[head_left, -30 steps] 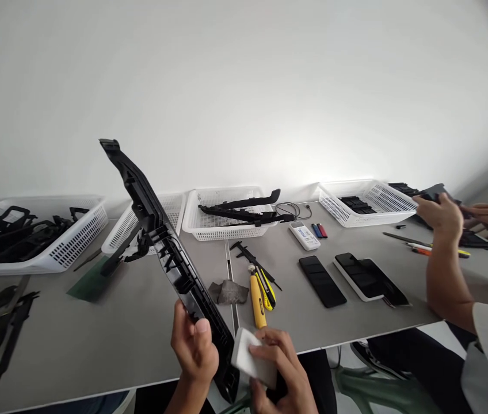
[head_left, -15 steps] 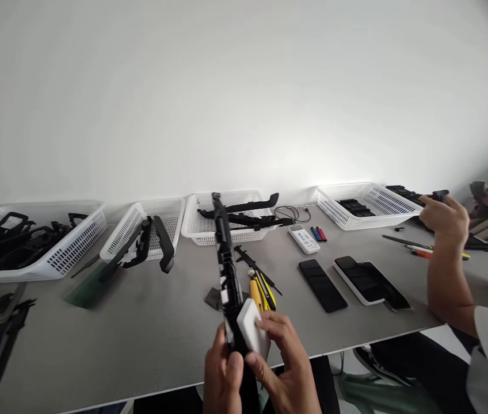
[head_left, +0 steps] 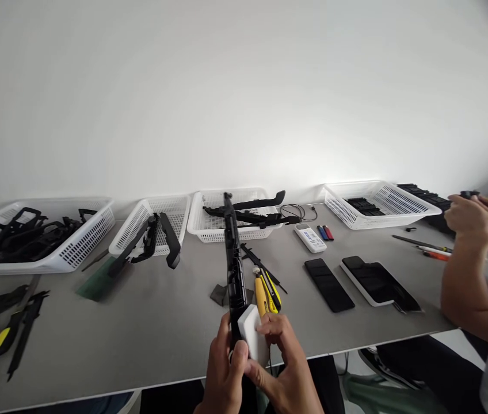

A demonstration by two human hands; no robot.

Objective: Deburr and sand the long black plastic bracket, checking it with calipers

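Left hand: curled round black part | right hand: gripping white block

A long grey tabletop carries white slotted plastic baskets at ten, eleven, twelve and one o'clock; nearer, a black rectangular phone at one, a slim yellow-and-black cutter past twelve.

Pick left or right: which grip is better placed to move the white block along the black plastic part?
Right, most likely: the right grip holds the white block, close beside the black plastic part. The left grip is occupied holding that part's near end.
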